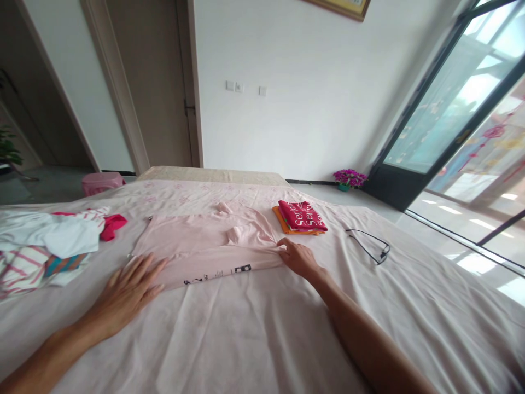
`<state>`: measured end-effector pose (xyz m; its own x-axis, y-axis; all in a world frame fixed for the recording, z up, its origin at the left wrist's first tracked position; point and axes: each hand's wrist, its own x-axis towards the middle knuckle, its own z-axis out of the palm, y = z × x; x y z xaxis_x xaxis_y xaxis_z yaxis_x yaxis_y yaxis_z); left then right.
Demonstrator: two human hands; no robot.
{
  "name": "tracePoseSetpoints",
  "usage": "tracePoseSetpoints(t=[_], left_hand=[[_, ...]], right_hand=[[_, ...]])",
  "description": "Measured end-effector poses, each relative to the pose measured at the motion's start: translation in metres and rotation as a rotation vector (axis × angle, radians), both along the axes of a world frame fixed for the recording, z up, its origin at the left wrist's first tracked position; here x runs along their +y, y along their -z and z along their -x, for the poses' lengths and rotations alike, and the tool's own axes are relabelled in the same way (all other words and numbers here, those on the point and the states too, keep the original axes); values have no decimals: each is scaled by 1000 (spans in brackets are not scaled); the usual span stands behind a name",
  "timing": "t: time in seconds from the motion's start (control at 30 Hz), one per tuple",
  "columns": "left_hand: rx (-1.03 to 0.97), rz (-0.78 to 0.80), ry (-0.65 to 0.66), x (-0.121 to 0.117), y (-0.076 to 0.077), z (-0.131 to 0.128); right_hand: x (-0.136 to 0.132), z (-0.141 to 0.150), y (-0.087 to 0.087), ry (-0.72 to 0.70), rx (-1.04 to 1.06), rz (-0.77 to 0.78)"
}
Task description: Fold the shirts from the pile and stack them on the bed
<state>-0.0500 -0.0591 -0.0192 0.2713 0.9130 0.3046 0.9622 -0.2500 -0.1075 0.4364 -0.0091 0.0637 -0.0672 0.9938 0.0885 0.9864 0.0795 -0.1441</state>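
A pale pink shirt (197, 241) lies partly folded on the bed, its near edge turned over and showing black print. My left hand (127, 290) lies flat with fingers spread on the shirt's left end. My right hand (299, 257) rests on the shirt's right end, its fingers pinching the folded edge of the cloth.
The bed sheet (254, 328) is light pink. A folded red and orange stack (301, 218) lies beyond my right hand. A black hanger (371, 246) lies to the right. A heap of clothes (49, 243) sits at the left. Glass doors (463, 120) stand at the right.
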Motion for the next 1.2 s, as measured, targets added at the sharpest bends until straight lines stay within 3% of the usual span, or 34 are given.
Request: tracePoseSetpoints(t=[0.07, 0.17, 0.27, 0.33, 0.47, 0.6, 0.87, 1.03, 1.2], left_hand=[[-5, 70, -46, 1, -11, -5], [-42, 140, -84, 9, -44, -36], [-168, 224, 103, 25, -77, -92], [-292, 240, 162, 40, -87, -134], [-413, 128, 326, 70, -76, -202], [-319, 58, 450, 90, -53, -232], [-189, 12, 318, 93, -27, -231], [-226, 90, 166, 92, -25, -231], [-247, 125, 46, 92, -29, -233]], right_hand=[[7, -1, -8, 19, -5, 1], [23, 9, -19, 24, 3, -71], [44, 28, -24, 56, 40, -121], [58, 42, -23, 108, 63, -103], [76, 59, -9, 192, 81, -25], [82, 59, 11, 132, 96, -23], [89, 44, 21, 146, 73, -39], [87, 48, 20, 138, 32, -63], [80, 54, 12, 137, 1, -223]])
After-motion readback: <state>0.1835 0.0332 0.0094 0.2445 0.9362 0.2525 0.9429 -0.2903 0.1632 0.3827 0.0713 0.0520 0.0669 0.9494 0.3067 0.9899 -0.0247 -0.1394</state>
